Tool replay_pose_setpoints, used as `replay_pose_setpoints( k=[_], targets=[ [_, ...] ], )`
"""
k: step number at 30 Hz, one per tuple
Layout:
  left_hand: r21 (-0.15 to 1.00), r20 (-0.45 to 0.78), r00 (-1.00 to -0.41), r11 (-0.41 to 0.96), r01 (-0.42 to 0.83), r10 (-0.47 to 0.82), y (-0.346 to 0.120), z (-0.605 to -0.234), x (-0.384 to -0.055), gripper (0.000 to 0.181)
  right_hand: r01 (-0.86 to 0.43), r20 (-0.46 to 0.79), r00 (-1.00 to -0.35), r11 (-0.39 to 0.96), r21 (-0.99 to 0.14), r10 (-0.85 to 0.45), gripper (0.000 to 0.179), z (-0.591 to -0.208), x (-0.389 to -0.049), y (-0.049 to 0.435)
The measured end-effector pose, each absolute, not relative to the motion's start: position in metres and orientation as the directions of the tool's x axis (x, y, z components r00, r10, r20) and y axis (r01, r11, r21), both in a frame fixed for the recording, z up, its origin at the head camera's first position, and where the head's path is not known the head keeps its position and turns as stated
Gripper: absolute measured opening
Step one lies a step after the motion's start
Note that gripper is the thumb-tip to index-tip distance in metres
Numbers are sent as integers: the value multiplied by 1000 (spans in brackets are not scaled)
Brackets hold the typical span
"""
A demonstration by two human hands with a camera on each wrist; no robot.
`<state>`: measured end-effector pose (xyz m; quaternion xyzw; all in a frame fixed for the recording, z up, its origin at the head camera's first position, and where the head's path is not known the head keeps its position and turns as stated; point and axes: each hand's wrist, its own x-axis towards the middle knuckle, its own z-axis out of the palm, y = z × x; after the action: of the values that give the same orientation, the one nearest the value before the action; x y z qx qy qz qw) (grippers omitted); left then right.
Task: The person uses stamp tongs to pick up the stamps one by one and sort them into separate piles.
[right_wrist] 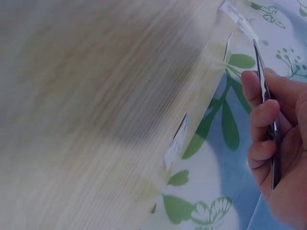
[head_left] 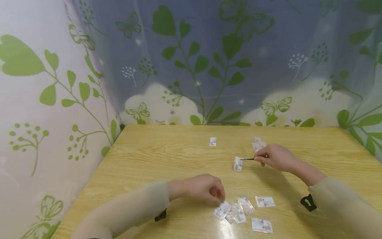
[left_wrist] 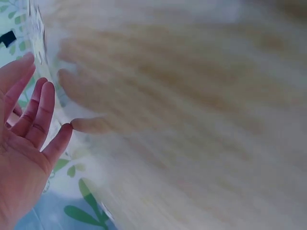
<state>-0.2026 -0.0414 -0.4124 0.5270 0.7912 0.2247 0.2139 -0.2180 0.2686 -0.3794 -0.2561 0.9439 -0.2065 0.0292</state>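
Observation:
My right hand grips a pair of dark metal tweezers between thumb and fingers. The tips of the tweezers meet a small clear printed packet near the table's middle; in the right wrist view this packet hangs at their points. My left hand is low over the table with relaxed, slightly bent fingers. Its fingertips are right at the edge of a packet on the left of an overlapping pile. In the left wrist view, the little finger touches the wooden tabletop.
Two single packets lie right of the pile, one packet above the other packet. Farther back are a lone packet and a small cluster of packets. A leaf-patterned curtain closes off the table's back and left sides.

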Motion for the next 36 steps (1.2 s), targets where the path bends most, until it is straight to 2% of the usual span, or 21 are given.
replay_pose_setpoints(
  k=[5, 13, 17, 25, 36],
  targets=[
    [580, -95, -338, 328, 746, 936, -52, -413, -195, 13, -506, 63, -847, 763, -402, -528, 15, -383, -241, 249],
    [448, -65, -345, 336, 828, 936, -55, -419, -193, 11, -508, 56, -846, 770, -386, -530, 19, -386, -278, 212],
    [435, -68, -346, 340, 834, 936, -56, -418, -192, 11, -523, 74, -843, 781, -342, -533, 18, -390, -293, 199],
    [434, -77, -335, 334, 837, 939, -55, -416, -193, 11, -512, 74, -853, 800, -313, -517, 19, -390, -310, 176],
    [428, -90, -343, 347, 835, 935, -55, -417, -193, 11, -518, 62, -852, 822, -237, -519, 21, -392, -322, 171]
  ],
)
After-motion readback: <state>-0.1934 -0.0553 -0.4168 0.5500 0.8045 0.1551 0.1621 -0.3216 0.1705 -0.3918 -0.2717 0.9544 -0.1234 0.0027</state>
